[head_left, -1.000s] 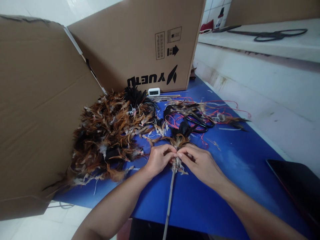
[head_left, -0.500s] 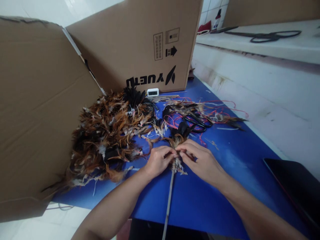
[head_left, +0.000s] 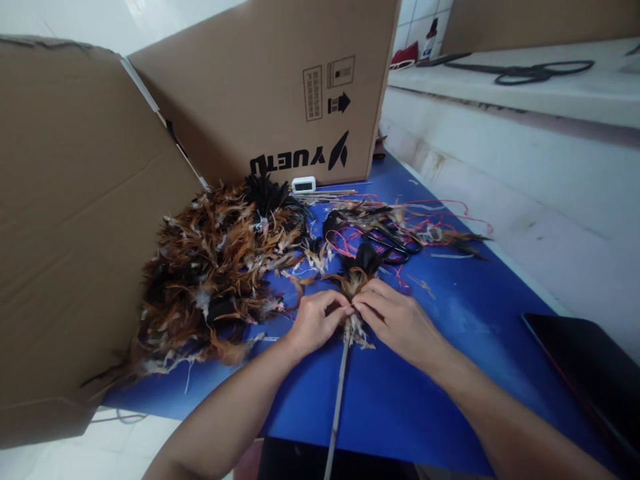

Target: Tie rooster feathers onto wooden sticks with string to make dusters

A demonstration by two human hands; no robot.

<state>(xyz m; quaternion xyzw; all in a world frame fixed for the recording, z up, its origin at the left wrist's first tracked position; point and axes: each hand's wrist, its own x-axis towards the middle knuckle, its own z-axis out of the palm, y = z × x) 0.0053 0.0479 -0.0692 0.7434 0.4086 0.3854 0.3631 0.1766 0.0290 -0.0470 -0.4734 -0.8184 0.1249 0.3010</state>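
Little shifted, both hands' fingers (head_left: 336, 308) still pinching feather tuft (head_left: 356, 280) atop thin stick (head_left: 338, 400)

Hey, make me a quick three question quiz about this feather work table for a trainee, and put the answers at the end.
1. True or false: both hands pinch the feather bundle at the top of the thin stick.
2. On which side of the left hand does the big feather pile lie: A) its left, B) its right, C) under it?
3. What black tool lies among the red strings beyond the right hand?

Key
1. True.
2. A.
3. Scissors.
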